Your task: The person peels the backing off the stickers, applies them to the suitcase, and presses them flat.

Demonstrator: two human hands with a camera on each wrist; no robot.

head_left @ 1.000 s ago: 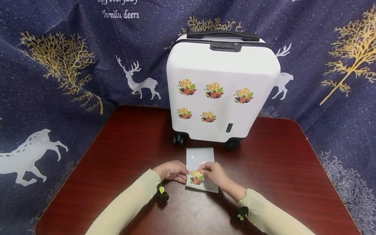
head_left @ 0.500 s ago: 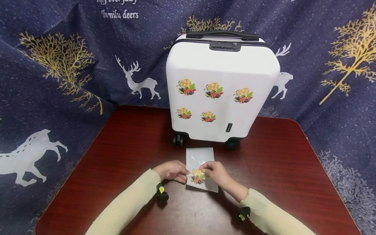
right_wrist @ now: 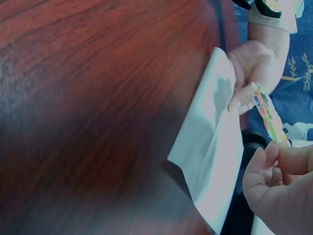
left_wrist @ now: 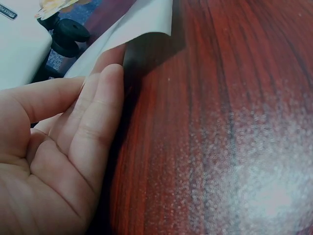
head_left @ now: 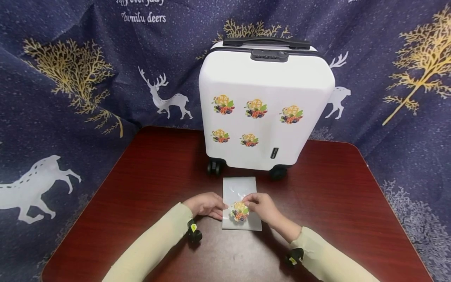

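Note:
My right hand pinches the edge of a fruit-print sticker between thumb and index finger. In the right wrist view the sticker stands clear of its white backing sheet, tilted. The left hand pinches the left edge of that sheet, thumb on top and fingers beneath, as the left wrist view also shows around the sheet. Behind the sheet stands a white suitcase, upright, with several matching stickers on its front.
The suitcase's black wheels rest on the dark red table, just behind the sheet. A blue curtain with deer and trees hangs at the back. Each sleeved wrist carries a small black camera.
The right hand has drawn the sticker slightly up and to the right, and it now stands apart from the sheet. The left hand stays at the sheet's edge.

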